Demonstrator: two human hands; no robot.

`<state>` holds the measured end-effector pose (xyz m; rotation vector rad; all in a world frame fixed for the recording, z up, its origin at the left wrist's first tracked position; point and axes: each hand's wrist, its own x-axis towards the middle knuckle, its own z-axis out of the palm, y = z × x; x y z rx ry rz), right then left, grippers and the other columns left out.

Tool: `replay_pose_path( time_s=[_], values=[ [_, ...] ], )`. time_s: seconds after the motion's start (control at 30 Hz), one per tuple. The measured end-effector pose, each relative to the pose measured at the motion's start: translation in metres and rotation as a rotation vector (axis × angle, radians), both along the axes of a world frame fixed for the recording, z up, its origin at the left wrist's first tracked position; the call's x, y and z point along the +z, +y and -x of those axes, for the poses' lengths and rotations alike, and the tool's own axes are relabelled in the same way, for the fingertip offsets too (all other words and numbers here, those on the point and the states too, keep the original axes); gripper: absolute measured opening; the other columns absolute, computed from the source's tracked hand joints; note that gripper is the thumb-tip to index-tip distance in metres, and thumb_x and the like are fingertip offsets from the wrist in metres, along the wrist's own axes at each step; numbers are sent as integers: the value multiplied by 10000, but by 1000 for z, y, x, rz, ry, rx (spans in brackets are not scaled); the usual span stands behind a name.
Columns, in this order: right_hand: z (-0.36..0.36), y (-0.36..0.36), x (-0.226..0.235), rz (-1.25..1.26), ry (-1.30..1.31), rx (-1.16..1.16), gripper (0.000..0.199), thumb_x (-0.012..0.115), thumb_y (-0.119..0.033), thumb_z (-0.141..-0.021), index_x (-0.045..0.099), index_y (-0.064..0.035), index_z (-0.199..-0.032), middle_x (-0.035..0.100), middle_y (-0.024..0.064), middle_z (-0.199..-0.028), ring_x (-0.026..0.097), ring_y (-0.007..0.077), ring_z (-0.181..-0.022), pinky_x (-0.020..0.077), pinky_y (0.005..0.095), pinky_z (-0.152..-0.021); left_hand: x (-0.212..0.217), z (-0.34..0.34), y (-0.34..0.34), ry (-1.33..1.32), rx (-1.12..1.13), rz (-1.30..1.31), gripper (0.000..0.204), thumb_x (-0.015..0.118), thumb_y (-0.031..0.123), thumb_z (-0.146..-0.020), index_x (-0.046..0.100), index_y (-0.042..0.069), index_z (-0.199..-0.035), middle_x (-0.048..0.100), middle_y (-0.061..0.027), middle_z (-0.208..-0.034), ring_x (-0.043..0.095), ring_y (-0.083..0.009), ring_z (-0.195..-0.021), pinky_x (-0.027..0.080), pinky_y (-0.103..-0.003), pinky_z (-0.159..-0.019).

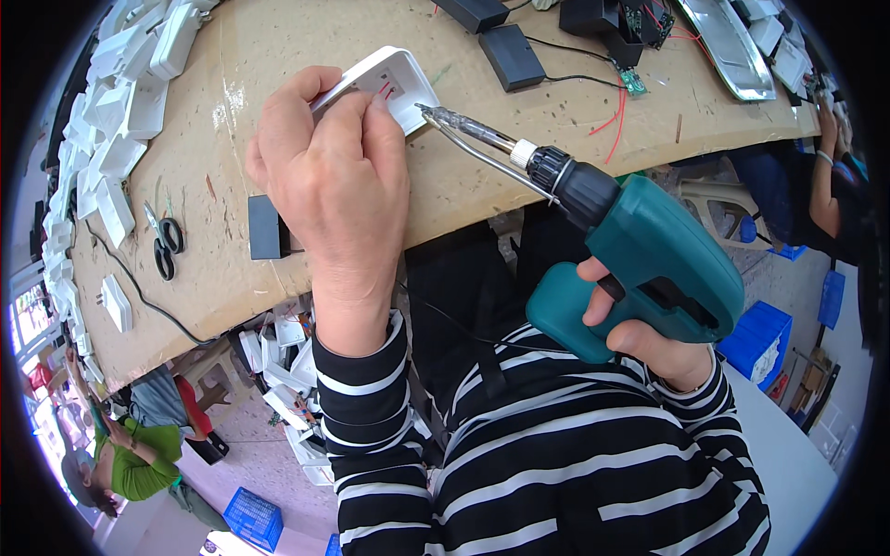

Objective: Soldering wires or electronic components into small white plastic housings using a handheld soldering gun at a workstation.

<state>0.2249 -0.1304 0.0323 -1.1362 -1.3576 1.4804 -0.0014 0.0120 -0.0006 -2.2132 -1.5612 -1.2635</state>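
Note:
My left hand (338,157) is closed around a white plastic housing (394,74), tilted above the table with its hollow side showing. Thin red wires show inside it beside my fingertips, which partly hide them. In my right hand (640,324) is a teal soldering gun (663,246), gripped by its handle with a finger at the trigger. Its dark tip (431,113), with a thin metal feed tube alongside, points left at the housing's open edge; whether they touch I cannot tell. Just under my left hand, a small black box (266,227) lies on the table.
Black-handled scissors (167,246) and a white plug-in casing (115,303) lie at left, near piled white housings (120,139). Black boxes (512,57) wired to a green circuit board (632,82) and a metal tray (732,56) occupy the far right. Other people work nearby.

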Motion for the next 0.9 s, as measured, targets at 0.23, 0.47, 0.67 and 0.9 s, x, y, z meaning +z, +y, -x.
replay_pose_path(
  time_s=[0.23,0.47,0.67,0.9],
  values=[
    [4,7,2,24,-5,6,730,763,-224,-780,376,12,-1353,577,179,-1174,620,167,-850,516,292,-750,-1,0,1,13,24,8,83,634,69,-743,683,11,-777,607,-54,-968,556,-205,-889,345,-353,-853],
    [5,18,6,23,-39,-46,741,773,-200,-767,375,-11,-1364,576,193,-1171,620,159,-835,516,289,-749,-1,-1,2,29,44,13,80,628,70,-740,679,13,-764,602,-52,-956,553,-207,-898,346,-358,-852],
    [8,27,10,49,-71,-97,732,771,-182,-765,382,-19,-1363,580,191,-1155,617,154,-809,516,283,-739,-1,-1,4,33,51,19,79,624,72,-738,677,16,-758,596,-49,-955,549,-208,-905,344,-362,-850],
    [11,37,14,77,-64,-104,696,761,-163,-773,401,-13,-1349,587,177,-1121,611,150,-787,516,277,-734,-3,0,3,35,44,31,76,626,74,-736,675,21,-760,591,-45,-962,545,-208,-912,342,-362,-848]
  ],
)
